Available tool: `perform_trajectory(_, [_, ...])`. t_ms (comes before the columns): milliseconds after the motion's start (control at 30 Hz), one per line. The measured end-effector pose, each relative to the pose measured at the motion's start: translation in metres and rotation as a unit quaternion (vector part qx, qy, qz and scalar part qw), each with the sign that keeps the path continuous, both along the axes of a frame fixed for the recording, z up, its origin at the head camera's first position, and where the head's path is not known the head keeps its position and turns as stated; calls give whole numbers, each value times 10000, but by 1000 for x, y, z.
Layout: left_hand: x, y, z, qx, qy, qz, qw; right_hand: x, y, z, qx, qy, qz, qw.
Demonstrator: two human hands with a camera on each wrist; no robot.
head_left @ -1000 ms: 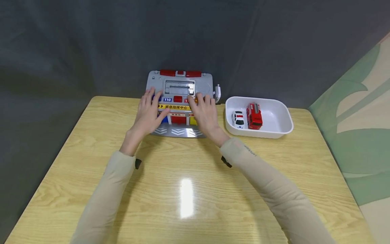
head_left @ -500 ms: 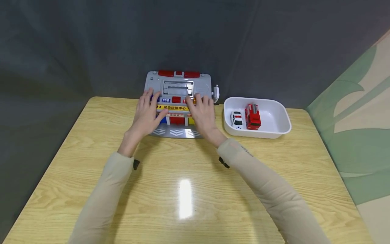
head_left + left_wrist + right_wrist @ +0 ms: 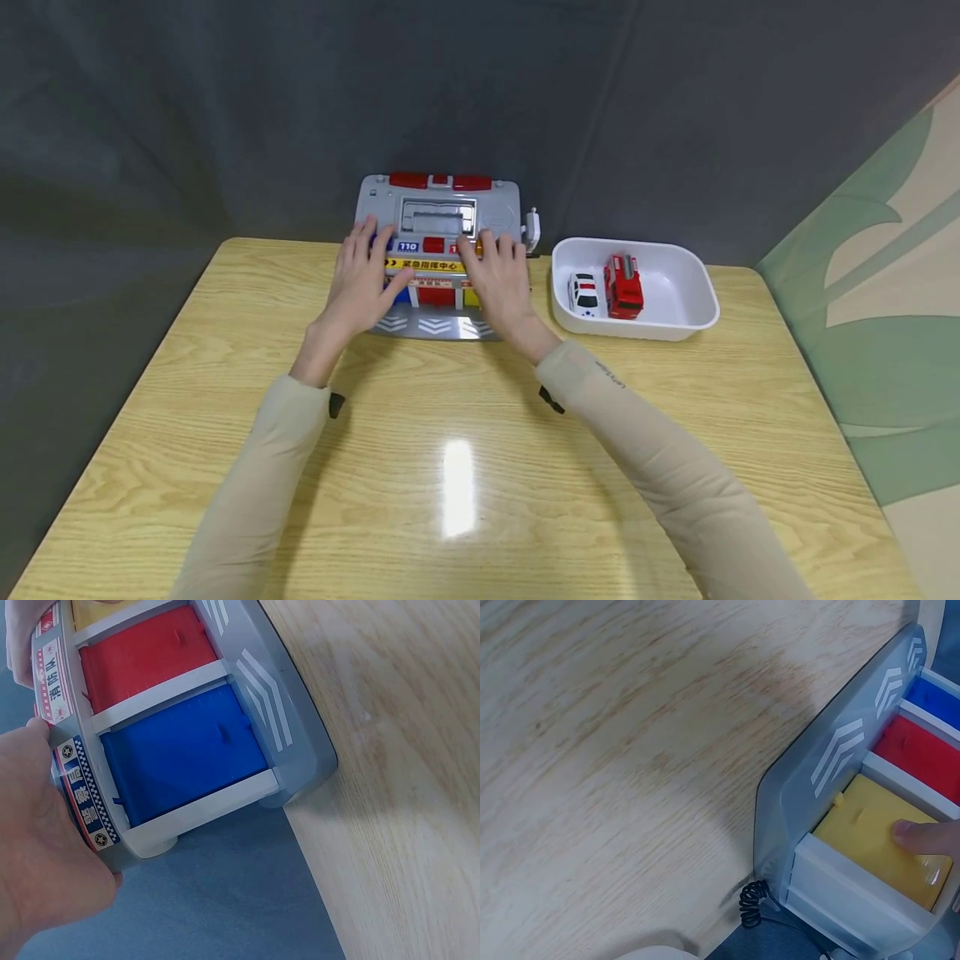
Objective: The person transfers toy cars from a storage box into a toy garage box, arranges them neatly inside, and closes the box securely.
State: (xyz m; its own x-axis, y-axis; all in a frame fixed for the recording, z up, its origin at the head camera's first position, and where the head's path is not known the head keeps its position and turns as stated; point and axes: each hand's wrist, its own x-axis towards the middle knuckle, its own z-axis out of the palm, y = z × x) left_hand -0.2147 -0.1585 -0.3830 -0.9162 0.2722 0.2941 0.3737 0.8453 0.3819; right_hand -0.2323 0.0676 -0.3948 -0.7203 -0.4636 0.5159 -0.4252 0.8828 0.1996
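A grey toy emergency station (image 3: 435, 325) stands at the far side of the table, with a yellow sign strip across its front. My left hand (image 3: 355, 282) rests on its left part, fingers spread over the top and thumb toward the front. Over the right part lies my right hand (image 3: 501, 287), fingers reaching onto the button row. The left wrist view shows the blue door (image 3: 184, 754) and red door (image 3: 150, 658), both down. In the right wrist view a digit overlaps the yellow door (image 3: 855, 825). Palm and fingers hide some buttons and labels.
Right of the station, a white bin (image 3: 678, 327) holds a white toy police car (image 3: 583, 293) and a red toy fire truck (image 3: 624, 287). A white handset (image 3: 532, 229) hangs at the station's right side on a black coiled cord (image 3: 751, 904). Dark cloth (image 3: 465, 92) rises behind.
The head view shifts slightly. Both hands stay in place on the toy station.
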Motion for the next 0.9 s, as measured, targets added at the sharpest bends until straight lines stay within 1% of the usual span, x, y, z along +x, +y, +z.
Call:
perform_trajectory(100, [-1, -1, -1, 0, 35, -20, 10000, 0, 0, 0, -2, 77, 40, 10000])
perform_trajectory(267, [-1, -4, -1, 0, 48, -23, 10000, -1, -3, 1, 21, -4, 71, 10000])
perform_trajectory(400, [0, -7, -2, 21, 0, 26, 10000, -2, -5, 2, -41, -60, 212, 9997])
perform_trajectory(533, [1, -8, -3, 61, -30, 55, 10000, -2, -5, 2, -117, -214, 355, 9991])
perform_trajectory(767, [1, -10, -4, 101, -6, 95, 9999, -3, -5, 6, -42, -561, 381, 9977])
perform_trajectory(900, [1, -9, -3, 65, -16, 114, 9999, -4, -3, 9, -57, -724, 444, 9964])
